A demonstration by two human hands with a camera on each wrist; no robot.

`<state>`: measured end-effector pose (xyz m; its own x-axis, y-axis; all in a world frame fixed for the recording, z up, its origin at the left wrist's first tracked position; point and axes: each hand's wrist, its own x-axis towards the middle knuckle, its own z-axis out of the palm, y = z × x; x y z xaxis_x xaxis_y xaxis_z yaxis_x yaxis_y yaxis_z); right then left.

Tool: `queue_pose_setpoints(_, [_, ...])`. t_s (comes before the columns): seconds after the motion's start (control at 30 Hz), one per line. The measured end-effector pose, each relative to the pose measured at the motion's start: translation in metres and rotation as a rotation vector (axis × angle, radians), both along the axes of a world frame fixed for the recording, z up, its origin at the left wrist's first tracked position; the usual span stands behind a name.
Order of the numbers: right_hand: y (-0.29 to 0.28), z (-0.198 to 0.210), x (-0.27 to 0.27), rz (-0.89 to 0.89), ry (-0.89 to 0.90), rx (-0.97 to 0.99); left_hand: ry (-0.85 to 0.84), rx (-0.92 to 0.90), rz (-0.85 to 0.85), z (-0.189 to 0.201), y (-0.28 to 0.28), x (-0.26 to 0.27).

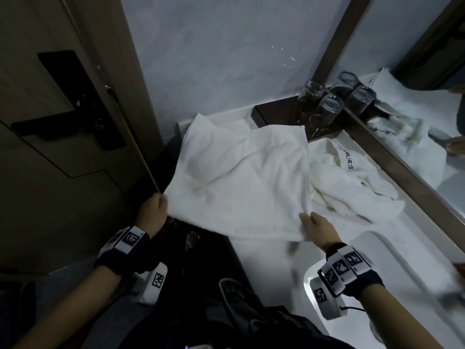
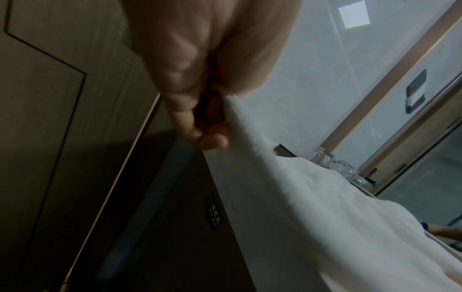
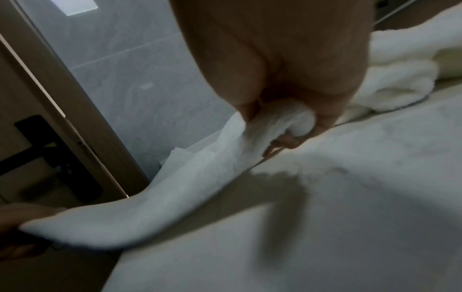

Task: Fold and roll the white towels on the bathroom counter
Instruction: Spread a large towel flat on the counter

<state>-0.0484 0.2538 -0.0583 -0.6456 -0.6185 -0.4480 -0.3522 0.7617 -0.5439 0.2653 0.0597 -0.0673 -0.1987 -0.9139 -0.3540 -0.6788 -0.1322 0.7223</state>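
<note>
My left hand (image 1: 153, 212) had its grip closed on the near left corner of the towel (image 1: 239, 182), fingers (image 2: 200, 136) curled right round the edge, out past the bench (image 1: 264, 258) rim at about eight o'clock. My right hand (image 1: 318, 229) pinched the near right corner, a bunched fold of cloth squeezed between thumb and fingers (image 3: 287, 141), at about five o'clock from the towel's middle. Between the two grips the near edge hung in a loose sag, lifted off the bench, while the far half lay rumpled on the surface toward twelve o'clock, up against the grey wall (image 1: 226, 59).

At three o'clock from that towel sat a second towel (image 1: 352, 187), crumpled in a heap with dark lettering on one fold, touching the first along its right edge. Beyond, at about one o'clock, clear drinking glasses (image 1: 324, 107) stood on a dark tray (image 1: 271, 114) hard against the mirror (image 1: 415, 122). The sink (image 1: 377, 250) rim curved just beside my right wrist at four o'clock. A door (image 1: 50, 122) with a black handle (image 1: 68, 122) stood at nine o'clock.
</note>
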Motion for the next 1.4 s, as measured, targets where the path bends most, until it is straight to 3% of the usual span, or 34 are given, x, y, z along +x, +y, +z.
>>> queue_pose_setpoints(0.13, [0.007, 0.001, -0.003, -0.006, 0.157, 0.145, -0.080, 0.039, -0.012, -0.006, 0.007, 0.014])
queue_pose_setpoints(0.3, [0.016, -0.001, -0.003, -0.021, 0.131, 0.268, -0.062, 0.139, -0.102, -0.017, 0.019, 0.012])
queue_pose_setpoints(0.5, [0.013, 0.004, -0.006, 0.028, 0.111, 0.375, -0.157, 0.198, -0.279, -0.030, 0.017, 0.003])
queue_pose_setpoints(0.67, [0.003, 0.001, -0.010, -0.093, -0.056, 0.169, -0.202, 0.229, -0.353, -0.029, 0.004, -0.014])
queue_pose_setpoints(0.73, [-0.006, 0.000, -0.010, -0.081, -0.027, 0.079, -0.229, 0.213, -0.381, -0.026, -0.003, -0.021])
queue_pose_setpoints(0.93, [-0.034, 0.005, -0.004, -0.170, 0.066, -0.222, -0.068, -0.116, -0.436, -0.011, -0.019, -0.053])
queue_pose_setpoints(1.03, [-0.042, 0.003, -0.007, -0.179, 0.055, -0.133, 0.030, -0.229, -0.634, -0.008, -0.013, -0.078])
queue_pose_setpoints(1.1, [-0.044, 0.000, -0.009, -0.179, -0.067, -0.141, 0.021, -0.197, -0.738, -0.007, -0.003, -0.093])
queue_pose_setpoints(1.2, [-0.044, 0.004, -0.010, -0.187, -0.205, -0.221, -0.056, -0.147, -0.792, -0.011, 0.008, -0.106])
queue_pose_setpoints(1.4, [-0.038, 0.002, -0.012, -0.165, -0.386, -0.122, -0.199, -0.070, -0.878, -0.014, 0.008, -0.108])
